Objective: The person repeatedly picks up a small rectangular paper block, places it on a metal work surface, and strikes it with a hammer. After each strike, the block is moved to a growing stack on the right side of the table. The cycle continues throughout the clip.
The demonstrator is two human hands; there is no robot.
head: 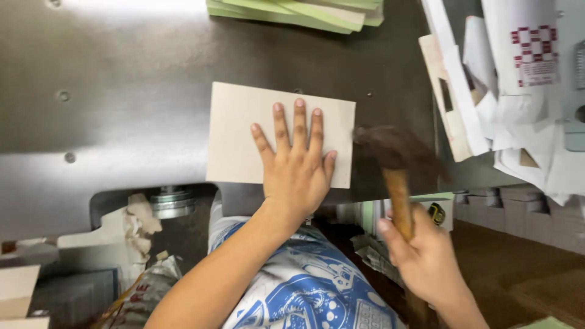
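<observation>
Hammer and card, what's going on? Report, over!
Left hand flat on grey card. Right hand grips hammer, head blurred at card's right edge. Nothing between them.

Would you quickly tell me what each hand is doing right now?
Left hand: open, flat on the cardboard sheet.
Right hand: closed around the wooden handle of the hammer.

We see a matt grey cardboard sheet (244, 134) on a smooth, faintly shiny metal table (122, 91), and a hammer (393, 164) with a worn wooden handle.
</observation>
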